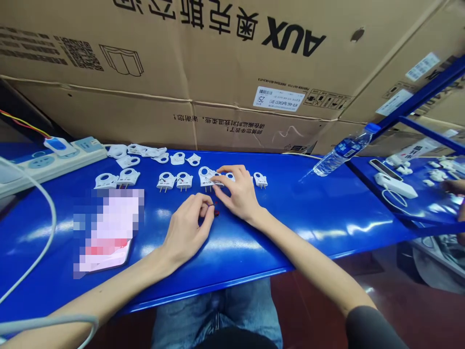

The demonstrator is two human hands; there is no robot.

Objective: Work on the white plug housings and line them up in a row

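Observation:
My left hand (191, 223) is closed in a pinch above the blue table; a small dark and red bit (216, 212) shows by its fingertips, too small to name. Just beyond it, my right hand (240, 194) has its fingers bent around a white plug piece (206, 177) with a round hole and metal pins. Those fingers partly hide the plug and others behind it. To the left stand two similar white plugs (184, 180) side by side, pins toward me. Another white plug (260, 179) stands right of my right hand.
White ring-shaped covers (148, 151) lie along the back edge. A phone (112, 237), partly blurred out, and a power strip (47, 162) are on the left. A water bottle (343, 150) leans at right. Large cardboard boxes (145, 97) wall the back. Another person's hand (456, 186) shows far right.

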